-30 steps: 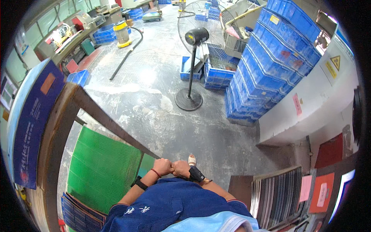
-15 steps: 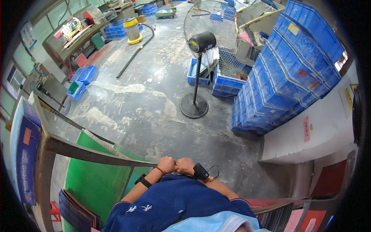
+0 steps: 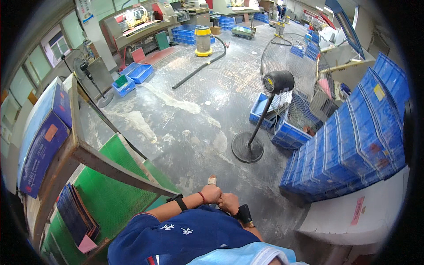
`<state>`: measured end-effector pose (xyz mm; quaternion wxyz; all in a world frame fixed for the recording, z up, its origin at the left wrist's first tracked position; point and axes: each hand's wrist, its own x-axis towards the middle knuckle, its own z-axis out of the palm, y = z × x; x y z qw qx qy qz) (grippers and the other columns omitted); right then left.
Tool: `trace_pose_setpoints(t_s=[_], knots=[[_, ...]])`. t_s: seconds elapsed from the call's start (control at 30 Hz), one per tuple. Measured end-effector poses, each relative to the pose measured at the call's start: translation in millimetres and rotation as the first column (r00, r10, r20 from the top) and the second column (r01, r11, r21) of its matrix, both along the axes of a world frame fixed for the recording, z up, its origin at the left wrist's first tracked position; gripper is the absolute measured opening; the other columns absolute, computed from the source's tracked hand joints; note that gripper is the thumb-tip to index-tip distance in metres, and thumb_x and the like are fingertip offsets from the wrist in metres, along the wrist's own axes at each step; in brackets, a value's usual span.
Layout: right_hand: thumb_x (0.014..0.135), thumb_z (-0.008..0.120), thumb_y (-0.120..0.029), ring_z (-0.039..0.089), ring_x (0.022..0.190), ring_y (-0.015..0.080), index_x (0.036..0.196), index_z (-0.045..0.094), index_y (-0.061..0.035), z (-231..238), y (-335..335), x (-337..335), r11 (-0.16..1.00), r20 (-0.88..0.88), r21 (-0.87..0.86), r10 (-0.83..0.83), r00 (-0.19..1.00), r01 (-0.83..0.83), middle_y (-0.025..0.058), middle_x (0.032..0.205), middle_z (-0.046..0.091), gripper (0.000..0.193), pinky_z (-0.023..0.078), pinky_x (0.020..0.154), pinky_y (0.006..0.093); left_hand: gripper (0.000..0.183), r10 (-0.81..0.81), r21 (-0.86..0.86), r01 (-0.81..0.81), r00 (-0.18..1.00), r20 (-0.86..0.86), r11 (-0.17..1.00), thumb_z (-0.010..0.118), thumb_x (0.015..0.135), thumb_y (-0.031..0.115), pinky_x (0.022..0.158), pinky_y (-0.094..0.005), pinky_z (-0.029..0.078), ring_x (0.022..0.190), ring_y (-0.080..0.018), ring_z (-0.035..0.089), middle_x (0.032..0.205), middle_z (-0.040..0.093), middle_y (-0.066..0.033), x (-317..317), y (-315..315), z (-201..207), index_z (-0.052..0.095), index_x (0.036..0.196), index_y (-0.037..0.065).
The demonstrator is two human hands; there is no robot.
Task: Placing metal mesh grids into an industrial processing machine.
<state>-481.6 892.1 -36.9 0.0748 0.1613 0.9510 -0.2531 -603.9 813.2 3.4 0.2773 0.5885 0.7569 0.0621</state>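
In front of my waist my left hand (image 3: 212, 193) and my right hand (image 3: 229, 203) meet, knuckle to knuckle. Both have their fingers curled closed; whether anything small is between them is hidden. A beaded red bracelet and a black strap (image 3: 179, 202) circle my left wrist and forearm. My right wrist carries a black box-shaped device (image 3: 244, 213). Just beyond my left hand the tip of a light-coloured shoe (image 3: 212, 179) shows above the grey floor (image 3: 194, 163). To the left of my arm stands a metal-framed rack (image 3: 115, 173) with green mesh panels (image 3: 110, 187).
A black pedestal fan (image 3: 278, 81) stands ahead to the right, near blue crates (image 3: 289, 134). Tall stacked blue crates (image 3: 349, 145) line the right side. A yellow-and-grey vacuum (image 3: 203, 42) trails its hose on the floor. A blue-purple carton (image 3: 46, 137) sits atop the rack.
The view has swung left and tilted up, showing more of the far workshop. My hands stay together, and a shoe tip now shows beyond them.
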Motion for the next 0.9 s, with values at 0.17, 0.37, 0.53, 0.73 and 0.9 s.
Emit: trace_pose_setpoints(t_s=[0.17, 0.37, 0.53, 0.73, 0.9], knots=[[0.071, 0.056, -0.029, 0.060, 0.067, 0.0339, 0.068, 0.062, -0.0060, -6, 40, -31, 0.998, -0.082, -0.014, -0.061, 0.995, 0.060, 0.0148, 0.070, 0.061, 0.024, 0.048, 0.057, 0.0419, 0.026, -0.055, 0.064, 0.052, 0.998, 0.042, 0.997, 0.061, 0.065, 0.034, 0.060, -0.0411, 0.050, 0.066, -0.0313, 0.062, 0.067, 0.062, -0.0160, -38, 41, -21, 0.067, 0.070, 0.008], [0.068, 0.057, -0.026, 0.059, 0.065, 0.0340, 0.068, 0.061, -0.0068, -6, 97, -113, 1.000, -0.093, -0.001, 0.001, 0.996, -0.001, 0.0144, 0.070, 0.061, 0.020, 0.047, 0.056, 0.0417, 0.024, 0.003, 0.019, -0.004, 0.998, 0.055, 1.000, 0.062, 0.064, 0.032, 0.061, -0.0404, 0.050, 0.070, -0.0321, 0.062, 0.073, 0.063, -0.0174, -117, 95, -24, 0.067, 0.069, 0.009], [0.069, 0.057, -0.027, 0.058, 0.063, 0.0350, 0.069, 0.061, -0.0075, -11, 129, -190, 0.993, -0.088, -0.087, 0.077, 0.993, -0.085, 0.0149, 0.068, 0.060, 0.020, 0.047, 0.056, 0.0431, 0.020, 0.059, -0.054, -0.053, 0.993, 0.103, 0.997, 0.062, 0.062, 0.028, 0.062, -0.0405, 0.050, 0.069, -0.0323, 0.062, 0.071, 0.063, -0.0160, -191, 117, -11, 0.067, 0.068, 0.010], [0.071, 0.056, -0.027, 0.058, 0.065, 0.0350, 0.076, 0.061, -0.0092, 2, 149, -275, 0.974, -0.058, -0.126, 0.180, 0.982, -0.186, 0.0143, 0.070, 0.061, 0.020, 0.047, 0.058, 0.0429, 0.019, 0.218, -0.091, -0.209, 0.971, 0.098, 0.974, 0.061, 0.062, 0.028, 0.064, -0.0398, 0.050, 0.071, -0.0315, 0.062, 0.073, 0.064, -0.0153, -262, 127, -21, 0.068, 0.070, 0.012], [0.072, 0.055, -0.027, 0.059, 0.069, 0.0344, 0.086, 0.061, -0.0113, 8, 168, -334, 0.928, -0.037, -0.195, 0.315, 0.948, -0.316, 0.0139, 0.074, 0.062, 0.022, 0.047, 0.060, 0.0432, 0.023, 0.338, -0.077, -0.332, 0.937, 0.090, 0.940, 0.059, 0.064, 0.031, 0.066, -0.0408, 0.050, 0.073, -0.0317, 0.062, 0.075, 0.064, -0.0148, -305, 128, -17, 0.068, 0.074, 0.012]])
